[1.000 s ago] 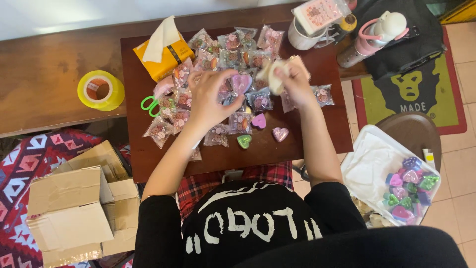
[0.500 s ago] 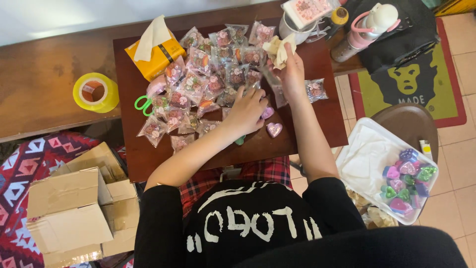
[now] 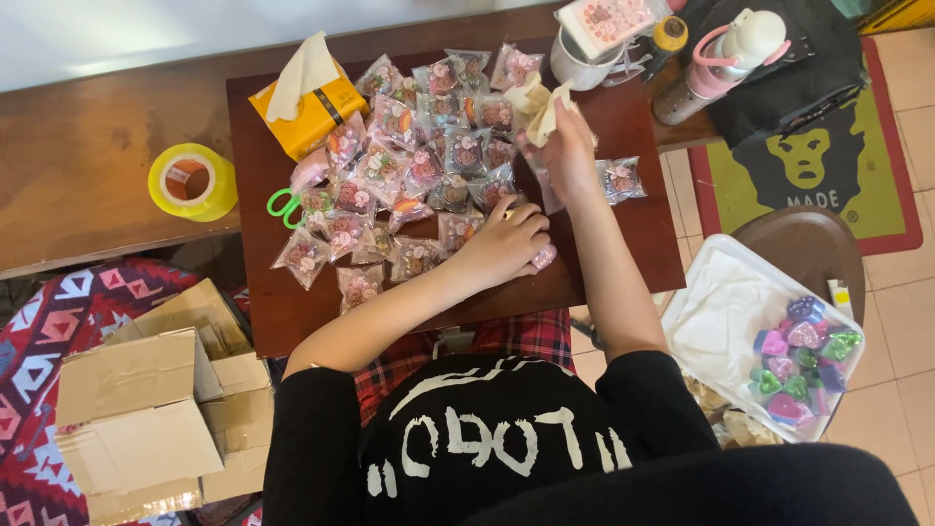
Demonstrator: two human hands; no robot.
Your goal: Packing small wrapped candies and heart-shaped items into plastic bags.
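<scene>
In the head view, the left hand [image 3: 502,244] is lying palm down on the dark brown counter [image 3: 623,244], near the middle of its near edge, with its fingers [image 3: 531,229] curled narrowly over a small pink heart-shaped piece [image 3: 543,257] that is peeking out at the fingertips. Whether they are gripping it cannot be told. Only a sliver of the piece is showing, so which way it is pointing cannot be told either.

The right hand [image 3: 568,151] is hovering above the counter's far right part, its fingers closed around a clear cellophane bag [image 3: 542,161]. The bag's long axis is running roughly from the far edge towards the near edge, with the crumpled pale top [image 3: 536,105] pointing away from the person.

A spread of filled, sealed bags [image 3: 419,166] is covering the counter's far and left area, and one more bag [image 3: 619,179] is lying just right of the right hand. A yellow tissue box [image 3: 314,115] is sitting at the far left corner, with green-handled scissors [image 3: 284,205] at the left edge.

Off the counter to the right, a white tray [image 3: 721,312] is holding coloured heart pieces [image 3: 804,356].
</scene>
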